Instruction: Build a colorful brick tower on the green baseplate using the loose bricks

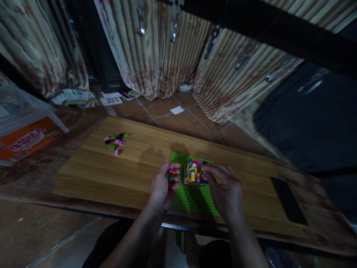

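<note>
The brick block [193,172] sits on the green baseplate [192,199], about five o'clock from the view's centre. Its studded top faces up; its left edge slants from just past twelve to just past six. The right hand [227,187] covers its three-o'clock end, so I cannot tell its long axis. That hand's thumb and fingertips nearly meet there; whether they pinch anything is unclear. Toward nine o'clock, the left hand [161,187] curls around loose bricks [170,176].

Loose bricks [117,142] left of baseplate [192,200]
</note>
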### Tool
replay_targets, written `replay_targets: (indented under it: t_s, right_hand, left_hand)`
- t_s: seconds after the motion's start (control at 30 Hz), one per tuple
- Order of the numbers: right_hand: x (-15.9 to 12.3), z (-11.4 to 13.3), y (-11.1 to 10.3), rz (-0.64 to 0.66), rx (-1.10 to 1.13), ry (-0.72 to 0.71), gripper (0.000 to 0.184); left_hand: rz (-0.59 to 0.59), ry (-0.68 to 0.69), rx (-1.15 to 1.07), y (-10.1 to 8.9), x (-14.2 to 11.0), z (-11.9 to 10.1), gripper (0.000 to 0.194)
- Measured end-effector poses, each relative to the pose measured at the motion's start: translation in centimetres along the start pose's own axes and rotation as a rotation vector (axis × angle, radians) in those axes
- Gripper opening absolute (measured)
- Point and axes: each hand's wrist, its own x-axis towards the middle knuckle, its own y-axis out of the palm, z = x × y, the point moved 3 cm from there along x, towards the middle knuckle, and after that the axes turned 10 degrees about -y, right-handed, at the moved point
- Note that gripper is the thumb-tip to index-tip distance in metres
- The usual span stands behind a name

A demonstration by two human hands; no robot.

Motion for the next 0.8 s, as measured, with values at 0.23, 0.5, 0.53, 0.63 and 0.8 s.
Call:
replay_targets:
  t_s: [0.23, 0.5, 0.53, 0.63, 0.8]
  right_hand:
    - [0.1, -0.3, 0.3, 0.035, -0.078, -0.064, 0.016]
    - [0.1, -0.1, -0.3, -0.030, -0.093, -0.023, 0.012]
    - [0.2, 0.0, -0.4, -0.046, -0.095, -0.018, 0.011]
    - [0.2, 0.1, -0.1, -0.064, -0.099, 0.011, 0.012]
    - [0.0, -0.4, 0.9, -0.107, -0.099, 0.094, 0.012]
  left_hand:
    - [-0.004, -0.033, -0.034, 0.3, -0.3, -0.2, 0.030]
    - [0.012, -0.055, 0.001, 0.4, -0.4, -0.2, 0.025]
    - [0.014, -0.061, 0.010, 0.4, -0.4, -0.1, 0.023]
    - [0.012, -0.076, 0.037, 0.4, -0.3, 0.1, 0.017]
    - [0.009, -0.089, 0.057, 0.3, -0.1, 0.3, 0.016]
